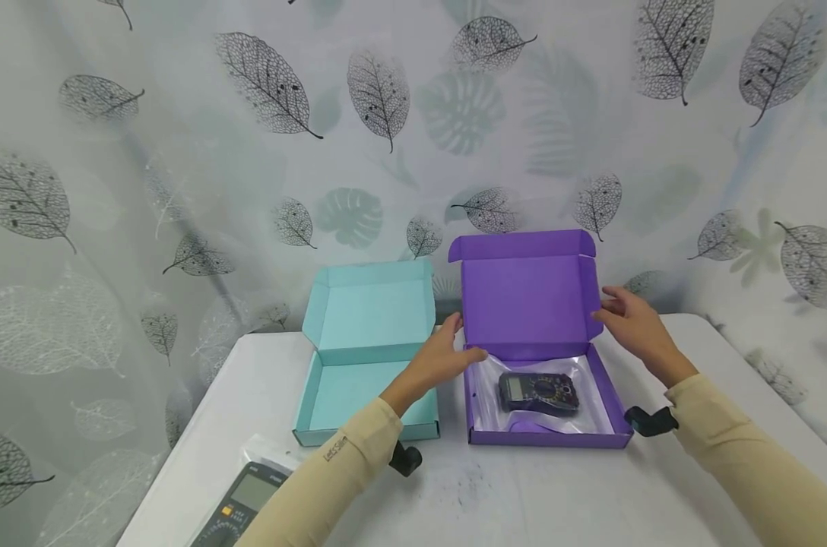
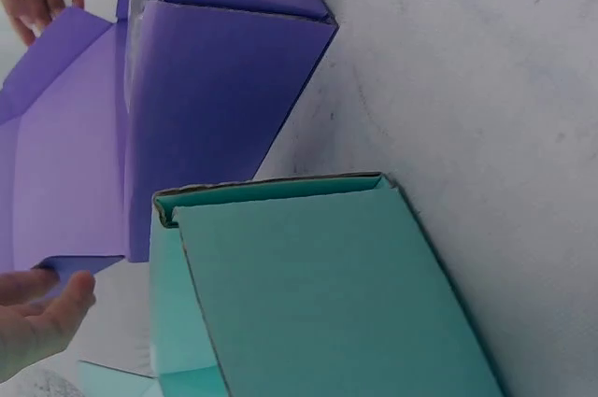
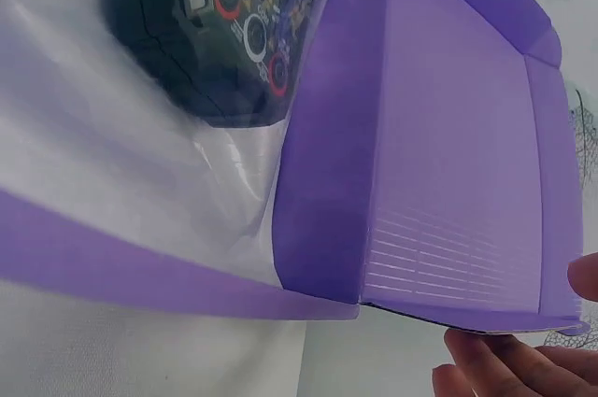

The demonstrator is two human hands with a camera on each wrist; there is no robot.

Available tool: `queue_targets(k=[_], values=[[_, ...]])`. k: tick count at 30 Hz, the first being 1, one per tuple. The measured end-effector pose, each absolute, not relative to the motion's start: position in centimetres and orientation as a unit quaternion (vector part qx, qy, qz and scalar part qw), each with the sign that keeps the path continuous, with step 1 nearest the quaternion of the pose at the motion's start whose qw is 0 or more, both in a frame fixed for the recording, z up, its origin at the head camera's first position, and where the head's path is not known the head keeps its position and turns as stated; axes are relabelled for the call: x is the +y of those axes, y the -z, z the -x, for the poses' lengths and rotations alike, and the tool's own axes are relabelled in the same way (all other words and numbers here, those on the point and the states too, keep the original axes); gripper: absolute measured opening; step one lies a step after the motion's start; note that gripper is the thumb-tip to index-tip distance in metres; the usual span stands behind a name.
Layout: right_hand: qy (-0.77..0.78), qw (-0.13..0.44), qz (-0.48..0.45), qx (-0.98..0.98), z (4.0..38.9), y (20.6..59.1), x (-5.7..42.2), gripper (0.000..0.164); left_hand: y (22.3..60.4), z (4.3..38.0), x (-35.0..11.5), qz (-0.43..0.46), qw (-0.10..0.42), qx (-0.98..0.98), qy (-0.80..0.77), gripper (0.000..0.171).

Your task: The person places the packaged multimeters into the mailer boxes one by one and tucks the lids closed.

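A purple box [image 1: 549, 440] stands with its lid [image 1: 526, 300] raised. Inside lies a black multimeter [image 1: 538, 393], wrapped in a clear plastic bag [image 1: 594, 395]. At the lid's left side, my left hand [image 1: 435, 357] has its fingers extended, thumb apart, fingertips against the side flap in the left wrist view. Opposite it, my right hand [image 1: 632, 325] is at the lid's right flap, its fingers [image 3: 509, 369] at the flap's outer side and the thumb apart from them. Left of the purple box is a mint-green box [image 1: 372, 439], its lid [image 1: 379, 304] also raised.
Another multimeter [image 1: 245, 497] in a clear bag lies at the table's front left, partly covered by my left sleeve. The white table [image 1: 489, 501] carries everything. Behind it hangs a leaf-patterned curtain [image 1: 400, 167], close to both raised lids. Dark wrist mounts [image 1: 651, 421] sit under the sleeves.
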State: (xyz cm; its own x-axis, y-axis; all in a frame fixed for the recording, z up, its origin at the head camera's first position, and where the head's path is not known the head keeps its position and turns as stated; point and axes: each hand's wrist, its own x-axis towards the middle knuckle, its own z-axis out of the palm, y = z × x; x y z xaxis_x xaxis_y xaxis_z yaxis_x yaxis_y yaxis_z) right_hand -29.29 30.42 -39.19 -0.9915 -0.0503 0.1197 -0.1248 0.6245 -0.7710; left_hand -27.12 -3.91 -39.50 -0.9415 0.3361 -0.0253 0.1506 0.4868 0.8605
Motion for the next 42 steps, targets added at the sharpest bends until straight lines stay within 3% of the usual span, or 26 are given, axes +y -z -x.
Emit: queue_targets(k=[16, 29, 42], values=[[-0.383, 0.116, -0.058, -0.915, 27.2, 38.7, 29.9, 0.061, 39.4, 26.0, -4.7, -0.178, 0.094, 0.838, -0.507, 0.089], [-0.352, 0.136, -0.075, -0.923, 25.8, 39.0, 30.2, 0.056, 39.8, 25.1, -4.8, -0.185, 0.097, 0.828, -0.521, 0.101], [-0.347, 0.138, -0.092, -0.923, 25.3, 38.9, 30.6, 0.048, 39.8, 24.8, -4.9, -0.202, 0.101, 0.833, -0.505, 0.099]])
